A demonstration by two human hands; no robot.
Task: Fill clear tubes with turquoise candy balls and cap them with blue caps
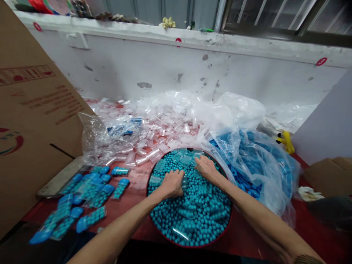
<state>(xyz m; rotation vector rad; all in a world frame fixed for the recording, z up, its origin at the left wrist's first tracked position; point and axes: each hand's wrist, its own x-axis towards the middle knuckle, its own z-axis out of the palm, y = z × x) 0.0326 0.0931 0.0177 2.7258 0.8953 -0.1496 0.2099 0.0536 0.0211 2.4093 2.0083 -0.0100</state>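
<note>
A round red-rimmed tub [231, 216] full of small teal balls [170, 220] stands at the front middle. My left hand [173, 183] is over the balls with its fingers curled around a clear plastic container [184, 180], whose edge shows at the fingertips. Farther back in the tub, my right hand [206, 168] is closed with its fingertips down at a clear container [197, 157], mostly hidden by the fingers. Several other clear containers, some holding teal balls, lie half sunk among the loose balls.
Filled containers with blue caps [95, 190] lie to the left beside a large cardboard box [33, 110]. Many clear containers [162, 130] are heaped behind the tub. At right, a plastic bag [275, 172] holds blue caps [233, 176]. A white wall [115, 69] closes the back.
</note>
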